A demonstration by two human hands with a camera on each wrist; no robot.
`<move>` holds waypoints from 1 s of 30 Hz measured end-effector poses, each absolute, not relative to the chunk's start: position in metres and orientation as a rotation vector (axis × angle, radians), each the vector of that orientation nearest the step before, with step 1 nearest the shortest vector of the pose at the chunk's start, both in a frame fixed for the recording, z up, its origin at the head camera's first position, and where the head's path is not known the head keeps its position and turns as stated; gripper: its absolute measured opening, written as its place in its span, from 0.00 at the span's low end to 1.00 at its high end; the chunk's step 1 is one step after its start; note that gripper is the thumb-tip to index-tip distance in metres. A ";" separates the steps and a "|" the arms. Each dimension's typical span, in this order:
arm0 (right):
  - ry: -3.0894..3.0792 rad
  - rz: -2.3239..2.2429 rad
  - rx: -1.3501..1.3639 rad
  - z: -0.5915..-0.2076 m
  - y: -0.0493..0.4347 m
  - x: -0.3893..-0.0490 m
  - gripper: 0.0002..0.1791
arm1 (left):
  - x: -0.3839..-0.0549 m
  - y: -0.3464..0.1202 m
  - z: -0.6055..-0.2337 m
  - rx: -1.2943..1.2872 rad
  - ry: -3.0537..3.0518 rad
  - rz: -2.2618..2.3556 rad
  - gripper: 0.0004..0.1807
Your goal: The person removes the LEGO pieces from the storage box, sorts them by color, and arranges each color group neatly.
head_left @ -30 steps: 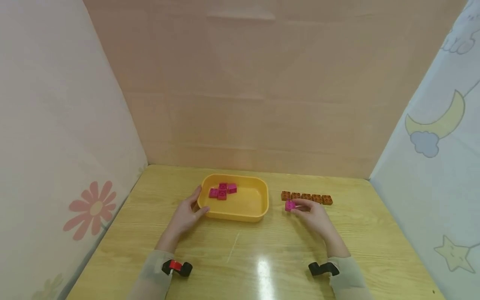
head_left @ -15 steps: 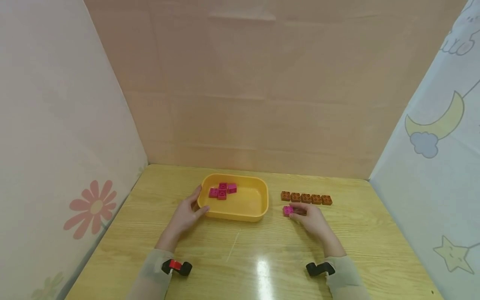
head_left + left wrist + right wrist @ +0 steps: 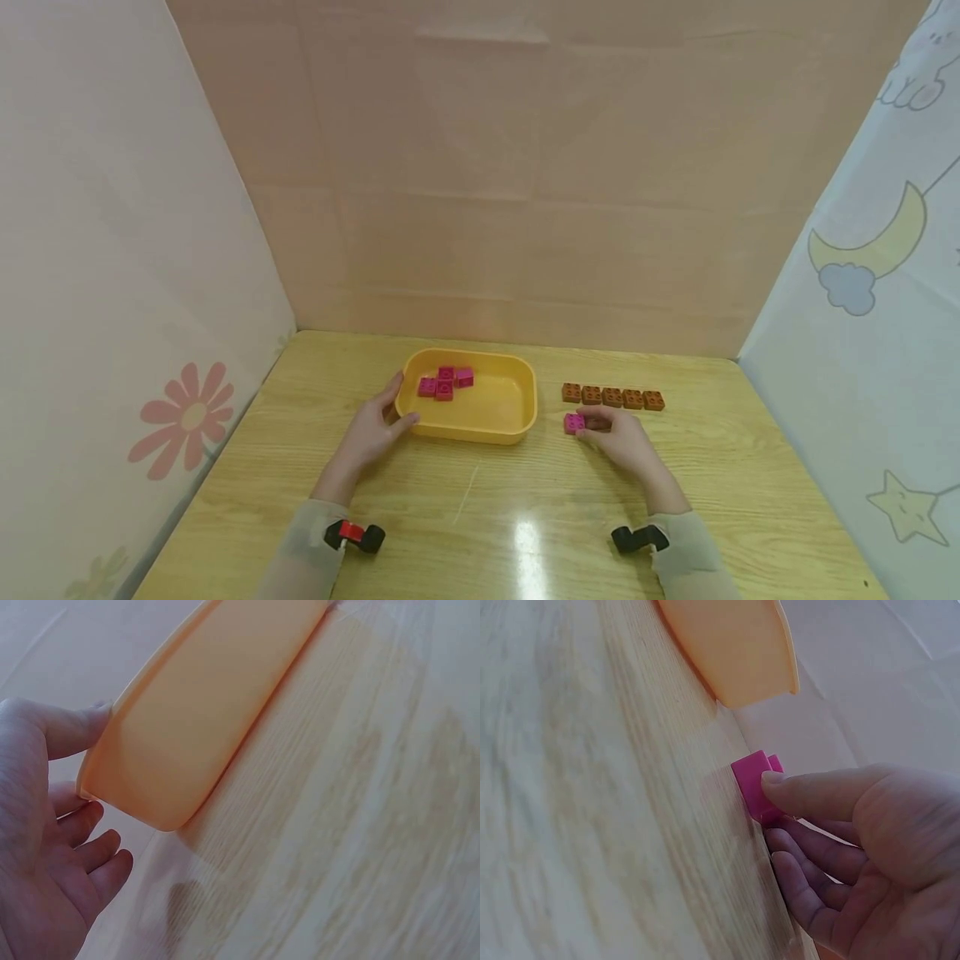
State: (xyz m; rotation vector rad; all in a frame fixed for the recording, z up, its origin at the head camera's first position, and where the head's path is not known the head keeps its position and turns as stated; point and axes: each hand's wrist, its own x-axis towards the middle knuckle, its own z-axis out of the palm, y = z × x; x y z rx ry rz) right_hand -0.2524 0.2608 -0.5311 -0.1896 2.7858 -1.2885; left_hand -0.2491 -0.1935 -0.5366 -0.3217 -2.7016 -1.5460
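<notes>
My left hand (image 3: 372, 429) holds the left end of a yellow plastic tray (image 3: 498, 404), thumb on the near rim and fingers round the end wall. In the left wrist view the thumb lies along the tray's rim (image 3: 124, 694). Several pink building blocks (image 3: 444, 390) lie in the tray's left half, some studs up and one on its side. To the right of the tray, my right hand (image 3: 622, 437) pinches another pink building block (image 3: 574, 423) between thumb and fingers. Seen from the right wrist, that block (image 3: 754, 784) is right at the wooden tabletop.
Just behind the pinched block runs a straight row of several orange-brown building blocks (image 3: 612, 397). Everything stands on a light wooden table (image 3: 465, 517). A plain peach backdrop (image 3: 495, 208) closes off the back, with patterned cloth on both sides.
My right hand has brought the pink block down and slightly left, toward the near side, onto the table in front of the orange-brown row. The left hand and tray have stayed put.
</notes>
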 end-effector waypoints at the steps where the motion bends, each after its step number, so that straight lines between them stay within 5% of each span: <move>1: 2.784 -1.291 -0.191 -0.531 0.261 -0.253 0.22 | -0.249 -0.194 -0.537 -0.322 -2.702 -1.544 0.46; 21: 2.722 -1.410 -0.127 -0.523 0.262 -0.247 0.25 | -0.244 -0.193 -0.535 -0.322 -2.704 -1.531 0.46; 30: 2.488 -1.744 -0.319 -0.494 0.223 -0.261 0.24 | -0.246 -0.193 -0.536 -0.303 -2.696 -1.536 0.46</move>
